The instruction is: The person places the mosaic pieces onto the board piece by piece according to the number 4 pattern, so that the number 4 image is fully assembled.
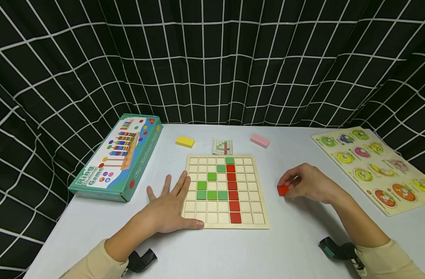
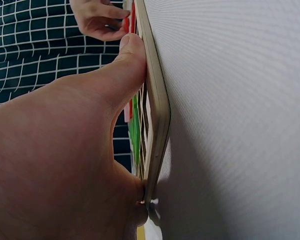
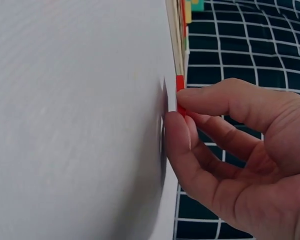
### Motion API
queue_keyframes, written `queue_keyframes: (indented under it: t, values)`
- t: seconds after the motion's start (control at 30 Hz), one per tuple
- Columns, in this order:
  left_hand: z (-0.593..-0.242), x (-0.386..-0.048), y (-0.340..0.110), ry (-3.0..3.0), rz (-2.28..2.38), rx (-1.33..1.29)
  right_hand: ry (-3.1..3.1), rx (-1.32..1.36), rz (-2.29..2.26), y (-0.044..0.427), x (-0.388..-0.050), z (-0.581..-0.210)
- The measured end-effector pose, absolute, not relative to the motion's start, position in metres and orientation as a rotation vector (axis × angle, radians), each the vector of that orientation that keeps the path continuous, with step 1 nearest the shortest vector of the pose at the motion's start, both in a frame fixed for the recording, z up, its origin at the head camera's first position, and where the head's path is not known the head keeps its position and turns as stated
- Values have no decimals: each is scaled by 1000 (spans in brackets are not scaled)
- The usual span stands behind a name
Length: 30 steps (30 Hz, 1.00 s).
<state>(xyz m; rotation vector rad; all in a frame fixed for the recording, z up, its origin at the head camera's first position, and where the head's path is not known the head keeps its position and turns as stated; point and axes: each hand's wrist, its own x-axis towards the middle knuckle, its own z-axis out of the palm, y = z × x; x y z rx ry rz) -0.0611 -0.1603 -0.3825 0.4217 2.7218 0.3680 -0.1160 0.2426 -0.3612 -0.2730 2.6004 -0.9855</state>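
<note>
A wooden grid board (image 1: pixel 257 208) lies on the table. A column of red tiles (image 1: pixel 233 185) fills part of it, with several green tiles (image 1: pixel 211 176) to their left. My left hand (image 1: pixel 165 213) rests at the board's left side with fingers spread, its thumb along the near edge; the thumb (image 2: pixel 132 55) shows close up in the left wrist view. Right of the board, my right hand (image 1: pixel 310 184) pinches a red tile (image 1: pixel 282 190) between thumb and fingers. In the right wrist view, this red tile (image 3: pixel 180 82) is partly covered by the fingertips.
Behind the board lies a small pattern card (image 1: pixel 222 147), between a yellow block (image 1: pixel 185 142) and a pink block (image 1: pixel 260 140). A ring game box (image 1: pixel 118 159) stands at the left. At the right is a fruit picture board (image 1: pixel 379 166). Black gridded cloth (image 1: pixel 212 62) hangs behind.
</note>
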Motion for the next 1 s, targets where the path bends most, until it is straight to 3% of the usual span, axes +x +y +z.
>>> queue_keyframes:
  t: [1.0]
  values:
    - [-384,-62,-160,2722,372,430,2563,-356,-1064,188,-119,-351]
